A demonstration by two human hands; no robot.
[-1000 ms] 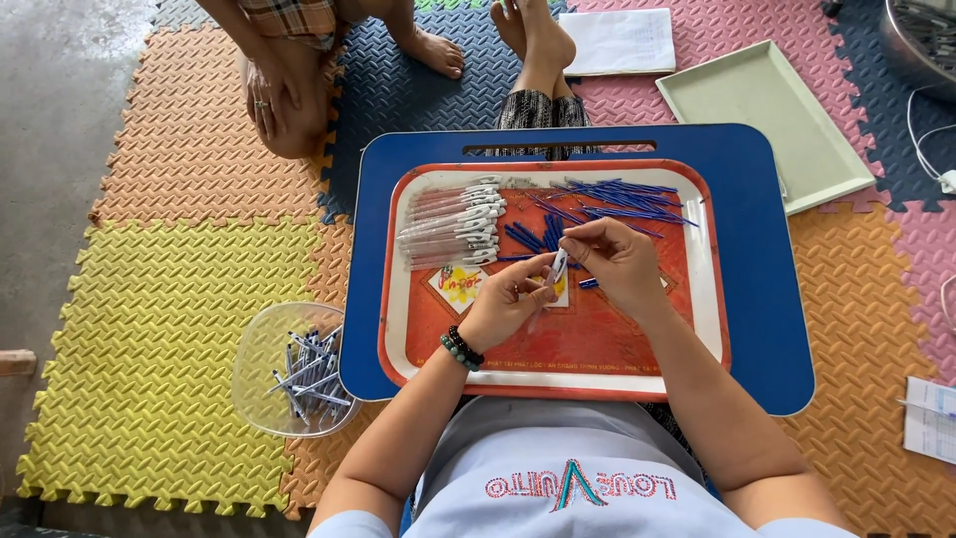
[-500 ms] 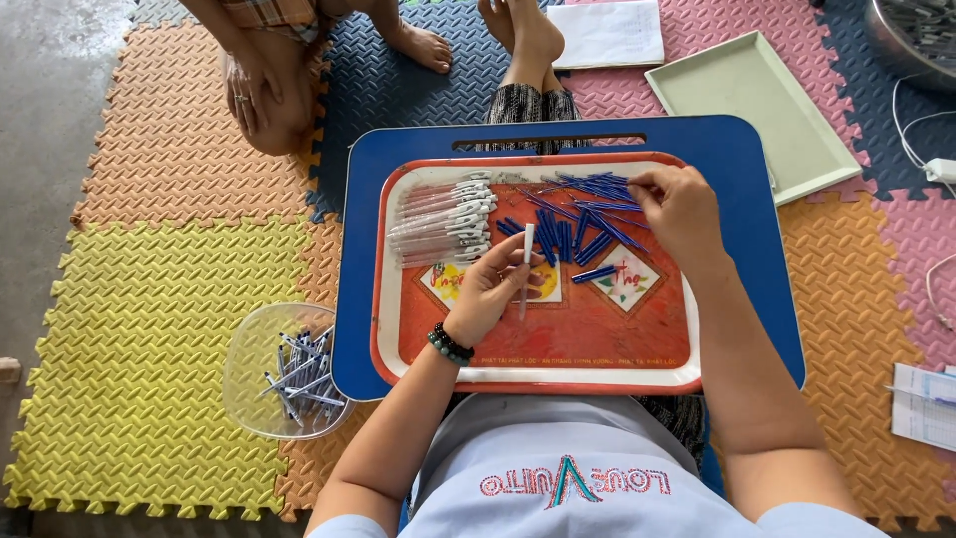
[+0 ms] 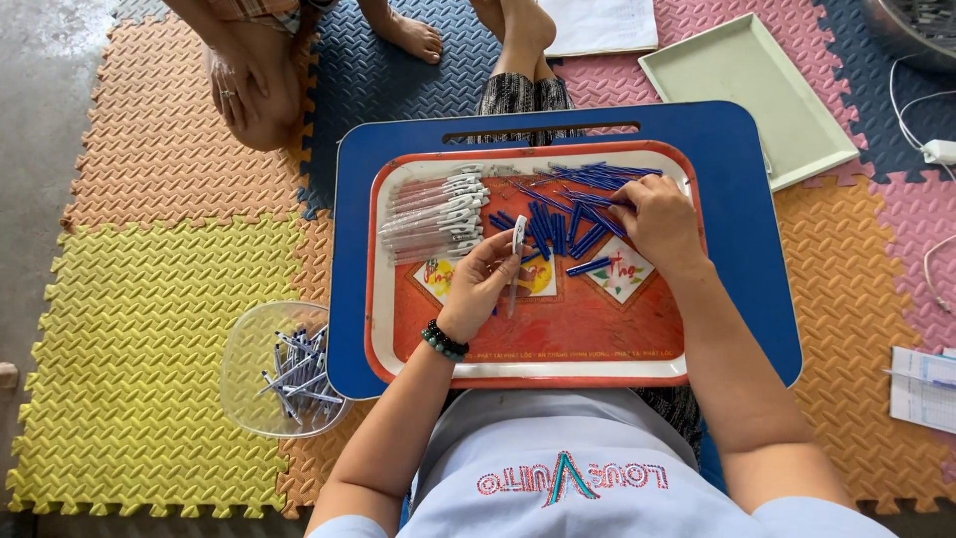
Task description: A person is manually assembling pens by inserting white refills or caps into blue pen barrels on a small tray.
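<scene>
A red tray [image 3: 538, 349] lies on a blue lap table [image 3: 747, 249]. My left hand [image 3: 483, 284] holds a clear pen barrel [image 3: 517, 244] upright over the tray's middle. My right hand [image 3: 652, 219] rests on a loose pile of blue pen parts [image 3: 568, 214] at the tray's far side, fingers pinching among them; whether it grips one I cannot tell. A row of clear pen barrels with white clips [image 3: 433, 214] lies at the tray's far left.
A clear plastic bowl [image 3: 249, 344] with several finished pens sits on the foam mat at my left. A pale green tray [image 3: 757, 95] lies far right. Another person's hand [image 3: 244, 85] and feet are at the top. Papers [image 3: 921, 384] lie right.
My two hands have separated: the right reached away to the blue parts pile, while the left stayed near the middle holding the clear barrel upright.
</scene>
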